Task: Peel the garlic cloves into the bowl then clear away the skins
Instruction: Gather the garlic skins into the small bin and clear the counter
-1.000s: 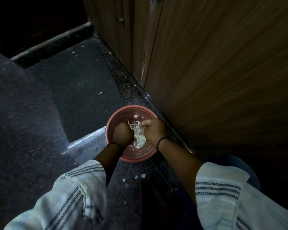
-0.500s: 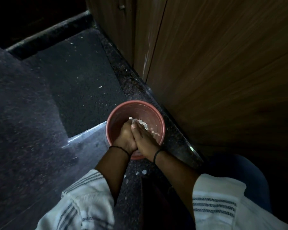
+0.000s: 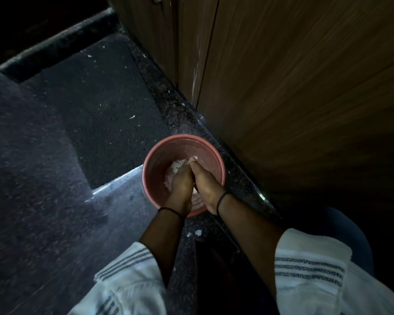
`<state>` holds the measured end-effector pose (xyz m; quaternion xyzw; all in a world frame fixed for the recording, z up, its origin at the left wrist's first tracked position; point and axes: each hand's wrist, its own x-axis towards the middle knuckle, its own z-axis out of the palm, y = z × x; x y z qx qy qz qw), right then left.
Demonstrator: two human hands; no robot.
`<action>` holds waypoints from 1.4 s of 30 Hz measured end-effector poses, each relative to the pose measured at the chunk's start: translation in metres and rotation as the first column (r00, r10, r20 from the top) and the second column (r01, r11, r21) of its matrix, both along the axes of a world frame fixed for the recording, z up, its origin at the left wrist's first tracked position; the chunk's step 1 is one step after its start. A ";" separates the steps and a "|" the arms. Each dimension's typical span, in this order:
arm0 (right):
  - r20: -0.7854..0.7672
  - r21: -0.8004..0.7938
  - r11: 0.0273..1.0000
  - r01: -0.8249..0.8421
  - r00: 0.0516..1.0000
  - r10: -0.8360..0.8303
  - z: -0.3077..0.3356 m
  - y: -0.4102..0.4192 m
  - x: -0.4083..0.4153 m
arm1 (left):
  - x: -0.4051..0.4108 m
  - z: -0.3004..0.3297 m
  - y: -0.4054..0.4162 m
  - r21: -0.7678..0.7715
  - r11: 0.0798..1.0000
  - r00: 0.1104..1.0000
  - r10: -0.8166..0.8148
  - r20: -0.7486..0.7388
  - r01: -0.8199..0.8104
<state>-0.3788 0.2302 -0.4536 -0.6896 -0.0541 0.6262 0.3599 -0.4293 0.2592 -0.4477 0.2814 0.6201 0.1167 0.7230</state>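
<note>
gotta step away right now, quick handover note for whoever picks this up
Left hand and right hand: both down inside the pink bowl, pressed side by side over the pale garlic skins; the grip is hidden.
Bowl sits on the dark counter beside the wooden cabinet.
Left: a few skin flakes lie on the counter near the bowl; skins not yet cleared.

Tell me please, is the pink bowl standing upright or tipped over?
Upright: the pink bowl sits on the floor with its rim facing up, both hands reaching inside among pale garlic skins.
</note>
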 end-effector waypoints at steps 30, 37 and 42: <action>0.301 0.056 0.987 -0.148 0.945 0.125 -0.003 -0.012 0.005 | -0.012 -0.028 -0.001 0.035 0.999 0.995 -0.002 0.097 -0.001; 0.406 0.110 0.909 -0.401 0.853 0.327 -0.009 -0.012 -0.002 | -0.020 -0.039 -0.001 -0.247 0.954 0.964 0.212 0.161 -0.169; 0.267 -0.091 0.966 -0.241 0.929 0.257 -0.015 -0.014 0.002 | 0.001 -0.025 0.007 0.087 0.978 0.970 0.175 0.166 -0.191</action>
